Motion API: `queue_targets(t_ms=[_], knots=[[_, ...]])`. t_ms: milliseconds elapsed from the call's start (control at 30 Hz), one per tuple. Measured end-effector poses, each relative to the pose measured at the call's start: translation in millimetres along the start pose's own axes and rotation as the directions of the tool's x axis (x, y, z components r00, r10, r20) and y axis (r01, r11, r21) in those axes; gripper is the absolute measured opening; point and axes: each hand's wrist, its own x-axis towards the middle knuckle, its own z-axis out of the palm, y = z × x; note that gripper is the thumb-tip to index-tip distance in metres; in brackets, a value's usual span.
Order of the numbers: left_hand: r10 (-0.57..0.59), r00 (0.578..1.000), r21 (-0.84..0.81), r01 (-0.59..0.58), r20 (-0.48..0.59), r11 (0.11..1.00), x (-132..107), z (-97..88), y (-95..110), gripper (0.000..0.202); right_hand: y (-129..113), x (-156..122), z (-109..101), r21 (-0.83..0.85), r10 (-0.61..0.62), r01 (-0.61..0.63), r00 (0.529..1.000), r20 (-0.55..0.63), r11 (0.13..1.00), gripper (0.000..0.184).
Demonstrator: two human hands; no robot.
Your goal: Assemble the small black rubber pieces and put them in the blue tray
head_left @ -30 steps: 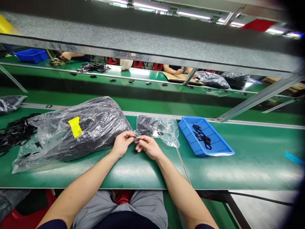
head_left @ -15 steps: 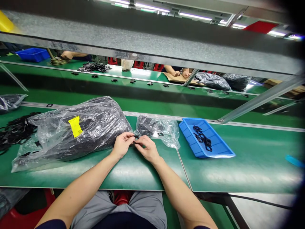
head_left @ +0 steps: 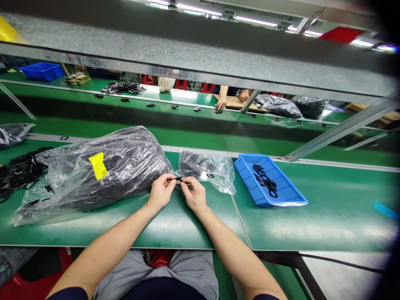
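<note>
Between my two hands is a small black plastic part (head_left: 178,179), held up just above the green bench. My left hand (head_left: 161,191) pinches its left end with thumb and forefinger. My right hand (head_left: 194,194) is closed on its right end, fingertips close to those of the left. Fingers cover much of the part, so its full shape is hidden. Left of my hands lies a big clear plastic bag (head_left: 125,160) of black parts with a yellow label (head_left: 98,166). Just behind them is a smaller clear bag (head_left: 195,163), with one black ring-shaped part (head_left: 210,176) on it.
To the right stands a blue tray (head_left: 286,183) holding several black parts. A pile of black parts (head_left: 23,171) lies far left. Beyond the bench runs a green conveyor belt (head_left: 200,135) with black parts along it. A slanted metal post (head_left: 331,127) rises at right. Co-workers' hands (head_left: 222,102) show across.
My fingers have shifted slightly on the black part, which now shows more level between them. Across the belt, a co-worker's hand has reached down to a part; another's hand at left has drawn back.
</note>
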Motion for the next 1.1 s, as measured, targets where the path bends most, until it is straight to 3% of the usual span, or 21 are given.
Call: queue_targets(t_ms=[400, 600, 867, 1100], knots=[[0.036, 0.999, 0.022, -0.036, 0.017, 0.999, -3.9, 4.9, -10.3, 0.015, 1.5, 1.8, -0.2, -0.125, -0.177, 0.171, 0.983, -0.039, 0.977, 0.005], [0.058, 0.998, 0.062, -0.058, 0.012, 0.996, -4.1, 4.7, -14.0, 0.014, -3.1, 4.3, -2.5, -0.155, -0.197, 0.200, 0.980, 0.034, 0.967, 0.007], [0.159, 0.986, 0.210, -0.166, 0.050, 0.963, -5.1, 2.2, -10.4, 0.012, -1.0, 4.3, -2.8, -0.130, -0.115, 0.121, 0.992, 0.054, 0.984, 0.008], [0.249, 0.962, 0.263, -0.270, 0.111, 0.926, -6.3, 1.1, 0.2, 0.011, 3.4, 4.0, -0.4, 0.011, 0.104, -0.104, 0.995, 0.002, 0.994, 0.016]])
